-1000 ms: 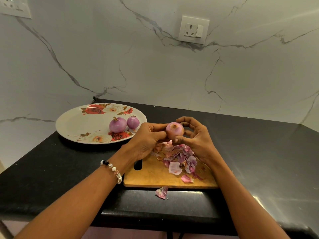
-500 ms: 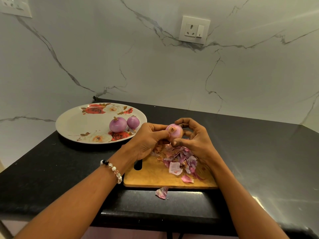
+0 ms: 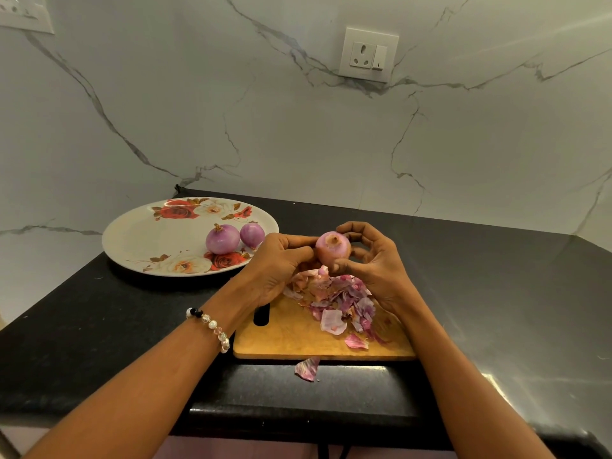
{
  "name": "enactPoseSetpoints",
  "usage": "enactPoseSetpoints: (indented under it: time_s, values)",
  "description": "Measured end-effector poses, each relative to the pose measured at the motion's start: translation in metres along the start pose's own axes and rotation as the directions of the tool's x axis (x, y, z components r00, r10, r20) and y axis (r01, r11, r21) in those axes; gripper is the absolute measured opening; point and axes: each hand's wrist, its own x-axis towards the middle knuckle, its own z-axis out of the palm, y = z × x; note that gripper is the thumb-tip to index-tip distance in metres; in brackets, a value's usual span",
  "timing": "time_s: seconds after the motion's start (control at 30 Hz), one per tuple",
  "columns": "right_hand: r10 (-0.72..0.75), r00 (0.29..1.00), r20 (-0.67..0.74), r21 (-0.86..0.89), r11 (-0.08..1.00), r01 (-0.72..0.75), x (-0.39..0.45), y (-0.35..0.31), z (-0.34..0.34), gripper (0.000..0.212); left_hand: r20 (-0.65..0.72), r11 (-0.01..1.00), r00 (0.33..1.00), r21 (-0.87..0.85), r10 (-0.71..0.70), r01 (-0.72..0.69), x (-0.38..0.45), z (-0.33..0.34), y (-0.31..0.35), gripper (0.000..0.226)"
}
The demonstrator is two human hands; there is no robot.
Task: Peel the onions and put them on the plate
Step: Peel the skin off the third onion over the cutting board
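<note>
Both hands grasp one onion [image 3: 332, 248] above the cutting board [image 3: 298, 339]: left hand [image 3: 278, 263] pinches its 9 o'clock side, right hand [image 3: 374, 266] cradles it. Two peeled onions [image 3: 222, 239] lie on the plate [image 3: 139, 240], at 9 o'clock from the hands, on the bench [image 3: 496, 293].

Single view only, head cam, wide-angle, worn by the person, faces forward and down. Sits close above the near edge of the black bench [image 3: 99, 326], both forearms run in from the bottom corners and meet mid-frame. Chopping board [image 3: 298, 339] lies centre-low, nearest to the lens; plate [image 3: 139, 240] sits left of centre, farther back. Upper half of frame is marble wall [image 3: 298, 134] with a socket [image 3: 368, 54] upper right of centre and a second switch plate cut off at top-left corner. Edges bend from lens distortion. No second view, so no shared area
</note>
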Motion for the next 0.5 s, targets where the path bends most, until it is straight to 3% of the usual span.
enactPoseSetpoints:
  time_s: [0.07,0.17,0.23,0.33,0.4,0.5]
  values:
    - [0.019,1.0,-0.022,0.025,1.0,-0.018,0.0001,0.0012,-0.0008,0.057,-0.018,0.999,0.999,0.005,0.042,-0.042,-0.0007,-0.0005,0.0014,0.026]
    - [0.055,0.997,-0.06,0.072,0.996,-0.051,-0.0002,0.0019,-0.0011,0.055,-0.064,0.966,0.974,0.156,0.217,-0.205,-0.0005,0.0002,0.0018,0.04]
    - [0.073,0.996,-0.056,0.103,0.992,-0.067,-0.0004,0.0015,-0.0006,0.054,-0.071,0.892,0.921,0.286,0.383,-0.349,0.0004,0.0001,0.0011,0.04]
    - [0.094,0.994,-0.049,0.157,0.984,-0.085,-0.0004,0.001,-0.0004,0.051,0.017,0.7,0.796,0.466,0.605,-0.541,0.0018,-0.0006,-0.0021,0.027]
    - [0.094,0.994,-0.05,0.142,0.986,-0.086,-0.0001,0.0014,-0.0005,0.051,0.048,0.618,0.74,0.517,0.67,-0.593,0.0032,-0.0014,-0.005,0.024]
    - [0.108,0.994,-0.034,0.139,0.985,-0.102,-0.0008,0.0008,0.0001,0.051,0.054,0.582,0.714,0.539,0.698,-0.609,0.0048,-0.0021,-0.0064,0.022]
